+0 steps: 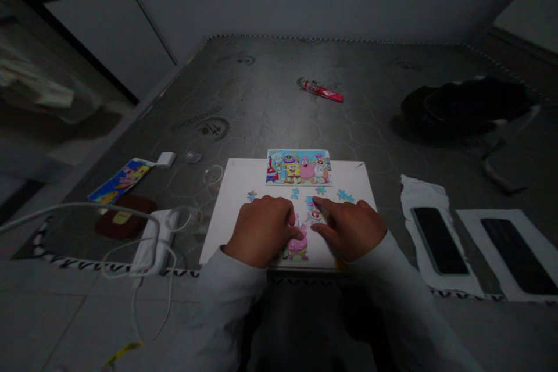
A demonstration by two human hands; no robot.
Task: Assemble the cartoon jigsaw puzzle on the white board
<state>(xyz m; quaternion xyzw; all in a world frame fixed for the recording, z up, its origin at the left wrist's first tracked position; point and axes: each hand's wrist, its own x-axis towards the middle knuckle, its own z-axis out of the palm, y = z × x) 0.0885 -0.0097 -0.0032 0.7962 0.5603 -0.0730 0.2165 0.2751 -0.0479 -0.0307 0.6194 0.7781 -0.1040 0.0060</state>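
Note:
A white board lies in front of me. On it, a partly joined jigsaw section with pink, cartoon-printed pieces sits between my hands. My left hand is curled, thumb and fingers pinching at the pink section's edge. From the other side, my right hand has its index finger and thumb on a jigsaw piece that shows part of a cartoon figure. Whether the two parts interlock is hard to tell. Above stands the picture card, with loose blue pieces and a darker piece below it.
Two phones lie on white sheets at the right, a dark bag-like object behind them. A red-handled item lies farther back. At the left are a power strip with cables, a brown case and a colourful packet.

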